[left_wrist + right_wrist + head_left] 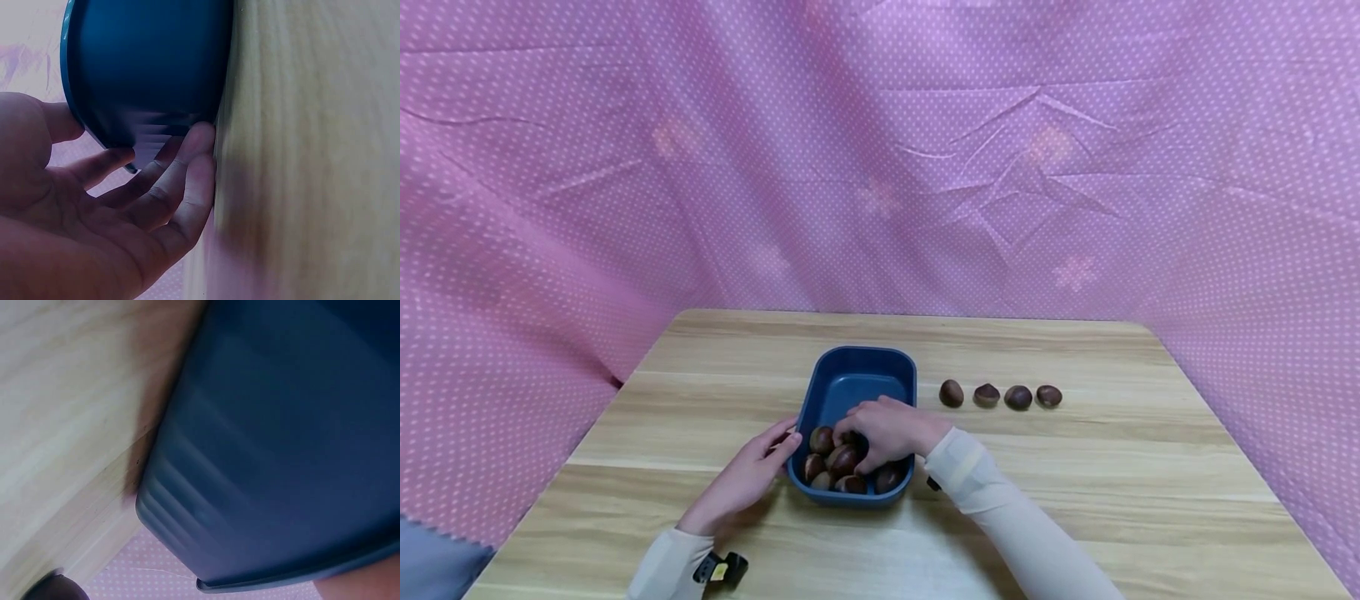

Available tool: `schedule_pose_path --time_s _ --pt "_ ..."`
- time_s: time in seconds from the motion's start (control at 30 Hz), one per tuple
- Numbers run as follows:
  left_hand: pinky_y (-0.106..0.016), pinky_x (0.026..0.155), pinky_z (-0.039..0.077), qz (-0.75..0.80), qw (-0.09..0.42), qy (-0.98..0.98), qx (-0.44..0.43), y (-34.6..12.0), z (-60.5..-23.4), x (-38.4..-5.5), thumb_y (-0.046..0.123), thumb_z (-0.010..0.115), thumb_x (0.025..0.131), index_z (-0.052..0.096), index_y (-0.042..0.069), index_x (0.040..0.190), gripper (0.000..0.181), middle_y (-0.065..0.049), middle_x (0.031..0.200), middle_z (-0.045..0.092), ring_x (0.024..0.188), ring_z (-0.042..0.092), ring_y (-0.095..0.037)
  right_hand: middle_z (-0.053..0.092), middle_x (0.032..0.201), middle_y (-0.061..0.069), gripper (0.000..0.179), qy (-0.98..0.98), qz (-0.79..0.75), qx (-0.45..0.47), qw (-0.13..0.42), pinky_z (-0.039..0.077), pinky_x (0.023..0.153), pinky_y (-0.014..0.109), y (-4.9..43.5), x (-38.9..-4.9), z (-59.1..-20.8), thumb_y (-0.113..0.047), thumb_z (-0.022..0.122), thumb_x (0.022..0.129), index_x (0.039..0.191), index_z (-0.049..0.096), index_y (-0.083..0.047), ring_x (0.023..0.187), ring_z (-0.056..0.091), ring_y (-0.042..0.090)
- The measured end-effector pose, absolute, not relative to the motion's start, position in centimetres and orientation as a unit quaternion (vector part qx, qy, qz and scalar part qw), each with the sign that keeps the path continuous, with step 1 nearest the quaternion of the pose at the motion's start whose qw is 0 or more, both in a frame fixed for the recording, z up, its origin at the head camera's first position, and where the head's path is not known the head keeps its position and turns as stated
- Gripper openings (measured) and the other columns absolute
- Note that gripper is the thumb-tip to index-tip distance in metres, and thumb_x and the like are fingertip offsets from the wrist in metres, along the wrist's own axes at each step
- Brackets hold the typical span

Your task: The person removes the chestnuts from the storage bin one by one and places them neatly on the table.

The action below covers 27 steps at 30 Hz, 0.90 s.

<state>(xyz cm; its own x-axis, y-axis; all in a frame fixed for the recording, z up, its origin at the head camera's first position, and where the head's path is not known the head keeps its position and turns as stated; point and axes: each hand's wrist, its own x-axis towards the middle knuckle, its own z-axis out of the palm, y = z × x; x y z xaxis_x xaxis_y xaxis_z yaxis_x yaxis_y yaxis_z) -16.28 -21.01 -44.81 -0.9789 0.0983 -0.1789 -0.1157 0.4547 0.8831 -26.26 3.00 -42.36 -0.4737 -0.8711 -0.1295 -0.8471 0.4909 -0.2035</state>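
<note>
A deep blue rectangular box (857, 390) stands on the table, with several brown chestnuts (843, 459) gathered in its near end. My left hand (752, 471) holds the box's left side: the thumb lies at the rim and the fingers (199, 178) reach low against the outer wall. Over the right rim comes my right hand (887, 429), its fingers and thumb curled round a chestnut inside, which the hand partly hides. In the right wrist view the box's outer wall (262, 469) covers most of that hand.
To the right of the box, a row of several chestnuts (987, 395) lies on the wooden table (1075, 467). One dark chestnut (57, 589) shows at the bottom of the right wrist view. A pink dotted cloth (880, 208) hangs behind and beside the table.
</note>
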Motion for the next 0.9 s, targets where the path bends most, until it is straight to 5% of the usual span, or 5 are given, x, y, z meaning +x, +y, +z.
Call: schedule_pose_path --time_s 0.33,0.5,0.63,0.73,0.9 --pt "-0.047 0.101 0.054 0.525 0.101 0.845 -0.007 -20.8 -44.8 -16.2 0.041 0.045 0.11 0.043 0.015 0.156 0.053 -0.018 0.154 0.048 0.123 0.062 -0.027 0.066 0.122 -0.009 0.041 0.857 -0.133 -0.492 0.081 0.047 0.105 0.042 4.9 -26.5 -41.5 -0.044 0.081 0.086 0.121 0.067 -0.029 0.114 0.059 0.012" --pt "-0.048 0.102 0.053 0.519 0.099 0.849 0.0 -21.0 -44.7 -16.2 0.043 0.044 0.11 0.041 0.013 0.157 0.056 -0.02 0.155 0.046 0.123 0.062 -0.028 0.065 0.115 -0.006 0.039 0.85 -0.186 -0.488 0.064 0.051 0.092 0.036 7.0 -26.5 -40.7 -0.041 0.08 0.086 0.12 0.066 -0.026 0.101 0.059 0.015" --pt "-0.048 0.103 0.052 0.522 0.099 0.847 -0.002 -21.0 -44.8 -16.3 0.043 0.044 0.11 0.041 0.014 0.157 0.055 -0.019 0.156 0.046 0.125 0.061 -0.028 0.066 0.122 -0.008 0.037 0.851 -0.221 -0.472 0.064 0.05 0.105 0.041 8.6 -26.5 -40.3 -0.04 0.079 0.087 0.119 0.065 -0.026 0.124 0.059 0.023" --pt "-0.047 0.102 0.053 0.525 0.098 0.846 -0.006 -20.9 -44.9 -16.4 0.041 0.044 0.11 0.043 0.015 0.156 0.053 -0.018 0.155 0.047 0.126 0.06 -0.029 0.066 0.123 -0.007 0.037 0.852 -0.244 -0.459 0.065 0.049 0.106 0.043 10.0 -26.6 -40.3 -0.039 0.079 0.088 0.119 0.065 -0.025 0.125 0.06 0.025" --pt "-0.046 0.099 0.055 0.525 0.097 0.845 -0.001 -20.8 -44.9 -16.4 0.039 0.044 0.111 0.043 0.013 0.156 0.052 -0.019 0.155 0.047 0.128 0.058 -0.031 0.066 0.12 -0.007 0.038 0.851 -0.282 -0.439 0.056 0.053 0.096 0.041 12.7 -27.0 -40.1 -0.034 0.082 0.087 0.119 0.065 -0.022 0.11 0.062 0.02"
